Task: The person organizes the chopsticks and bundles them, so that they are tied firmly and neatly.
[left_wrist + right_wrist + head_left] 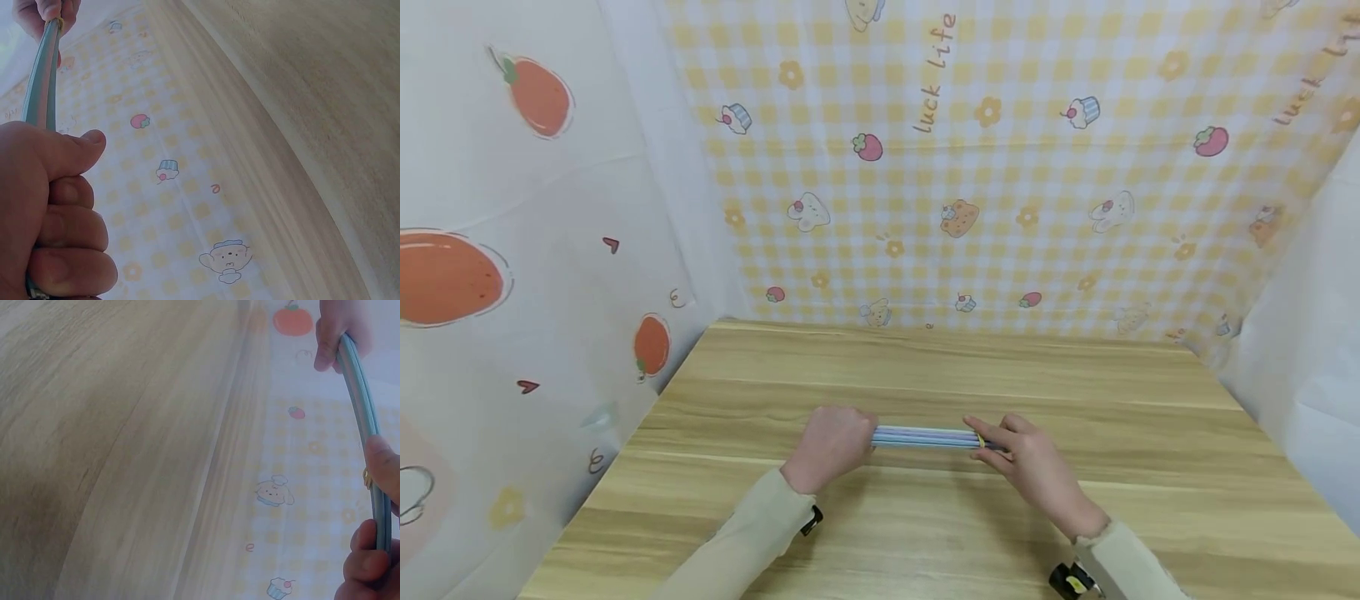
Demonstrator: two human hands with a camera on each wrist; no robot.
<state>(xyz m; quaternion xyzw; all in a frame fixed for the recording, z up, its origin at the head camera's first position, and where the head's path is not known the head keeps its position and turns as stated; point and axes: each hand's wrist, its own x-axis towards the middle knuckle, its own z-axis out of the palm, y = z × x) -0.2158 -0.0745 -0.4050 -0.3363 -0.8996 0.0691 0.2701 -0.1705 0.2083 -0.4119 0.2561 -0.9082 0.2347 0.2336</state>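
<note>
Bundle of slim pastel rods (pixel 922 437) spans the gap between the two hands in the head view, its long axis running left to right, nearly level with the back edge of the wooden table (pixel 925 508). The left hand (pixel 832 446) wraps the left end in a fist, knuckles up; the right hand (pixel 1037 467) holds the other end more lightly, thumb and fingers to either side of it. A yellow band (pixel 981 440) circles the rods at the right fingertips, so the right hand is the nearer one to it and the left is well apart. Whether the bundle touches the table cannot be told from above.

From the left wrist, the rods rise out of the curled left fist and lead away to the right hand at the top, where the band shows against the fingertips. How far they reach inside the fist is hidden.

From the right wrist, the axis slants from the left hand, at the top, down to the right one. The right thumb presses along the rods beside the band, and bent fingers meet them farther down, toward the end.
</note>
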